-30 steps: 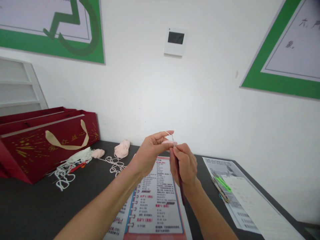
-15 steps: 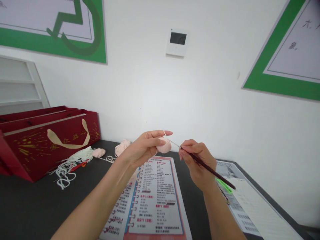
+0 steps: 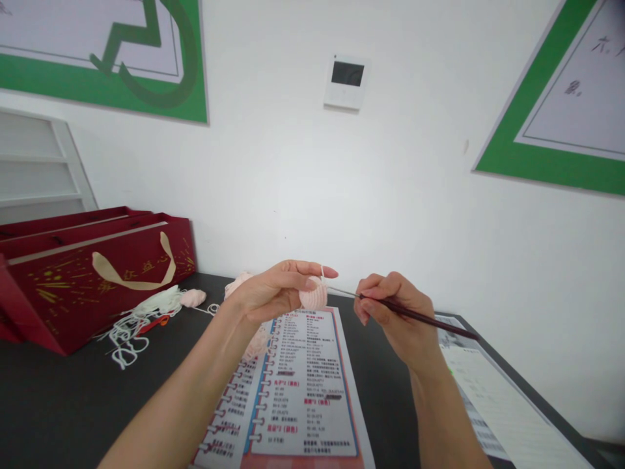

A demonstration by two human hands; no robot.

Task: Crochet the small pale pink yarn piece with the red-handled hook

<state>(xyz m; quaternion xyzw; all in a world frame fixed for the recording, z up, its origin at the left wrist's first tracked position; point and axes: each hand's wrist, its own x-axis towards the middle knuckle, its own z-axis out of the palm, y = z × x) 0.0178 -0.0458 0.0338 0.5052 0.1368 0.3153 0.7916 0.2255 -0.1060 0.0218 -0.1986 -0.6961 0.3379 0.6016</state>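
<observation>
My left hand (image 3: 280,286) pinches a small, round, pale pink crochet piece (image 3: 313,295) between thumb and fingers. A strand of yarn runs up over its outstretched index finger. My right hand (image 3: 398,312) is closed around the dark handle of a crochet hook (image 3: 424,318), holding it like a pen. The hook's thin metal shaft points left, and its tip meets the right edge of the crochet piece. Loops at the tip are too small to make out. Below the hands lies a printed pattern sheet (image 3: 312,378), with pink yarn (image 3: 256,345) at its left side, partly behind my left wrist.
A red gift bag (image 3: 112,273) stands at the left on the dark table (image 3: 58,404). Beside it lie tangled white yarn (image 3: 131,332), a small pink piece (image 3: 193,298) and an orange-red tool (image 3: 159,322). Papers (image 3: 508,404) lie at the right. A white wall rises behind.
My right hand and the hook have shifted right, and the hook now lies flatter. The crochet piece has moved slightly left and down, with more of its ribbed side showing.
</observation>
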